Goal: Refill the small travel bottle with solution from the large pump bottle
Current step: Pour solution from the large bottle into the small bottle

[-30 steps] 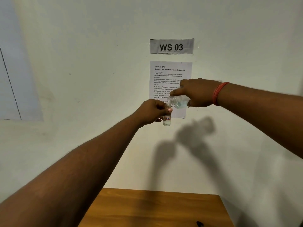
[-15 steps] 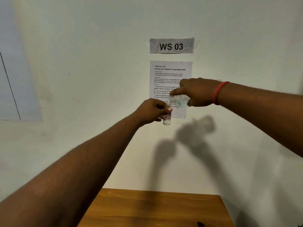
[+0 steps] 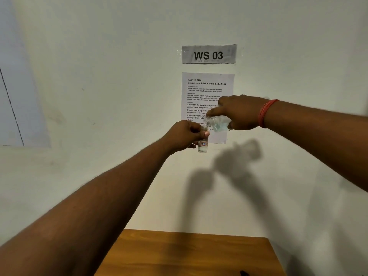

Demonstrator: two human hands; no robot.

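Observation:
My left hand [image 3: 185,136] grips the small travel bottle [image 3: 202,145] upright in the air, in front of the wall. The bottle is clear, has a small red-framed label and shows a little clear liquid at its bottom. My right hand [image 3: 241,112] holds the large clear bottle [image 3: 218,123] tipped sideways, its open threaded mouth right above the small bottle's top. Clear liquid lies in the tipped bottle. Most of the large bottle's body is hidden inside my right hand. A red band circles my right wrist.
A wooden table [image 3: 189,253] sits below, against the white wall, with a small dark object [image 3: 244,273] at its near edge. A "WS 03" sign [image 3: 209,54] and a printed task sheet [image 3: 207,92] hang on the wall behind my hands.
Both hands hold nearly the same pose. The view has shifted very slightly.

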